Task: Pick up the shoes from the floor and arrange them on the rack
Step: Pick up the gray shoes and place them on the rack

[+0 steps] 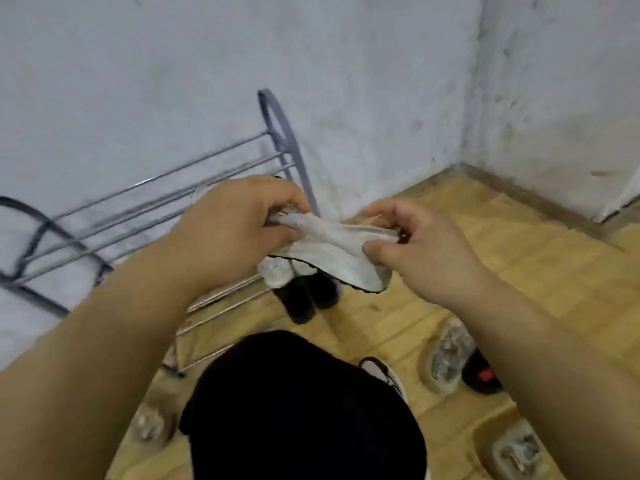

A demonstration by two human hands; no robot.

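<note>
In front of you, above the right end of the rack (pixel 289 142), you hold a soft white shoe (pixel 332 247) with a thin black edge along its sole. It is up in the air, lying almost flat between your two hands. Your left grip (pixel 239 226) is curled tight round one end of the shoe, with the fingers wrapped over the top. Your right grip (pixel 426 244) pinches the other end, thumb under and fingers on top (the very tip of the shoe is hidden there). The rack is made of thin grey bars and stands against the pale wall (pixel 173 81). Its top bars are bare. Just under the shoe you hold, by the lower bars, is a dark pair of shoes (pixel 304 296); I cannot tell if they sit on the bars or on the floor (pixel 502 258). The floor looks like yellow wood. More shoes lie on it near you: a white one with a black rim (pixel 384 372) beside your dark clothes (pixel 304 410), a speckled one (pixel 446 358) to the right of that, and a black and red thing (pixel 483 374) touching it. Another speckled shoe (pixel 516 452) lies at the lower right, and a blurry one (pixel 149 424) lies at the lower left.
</note>
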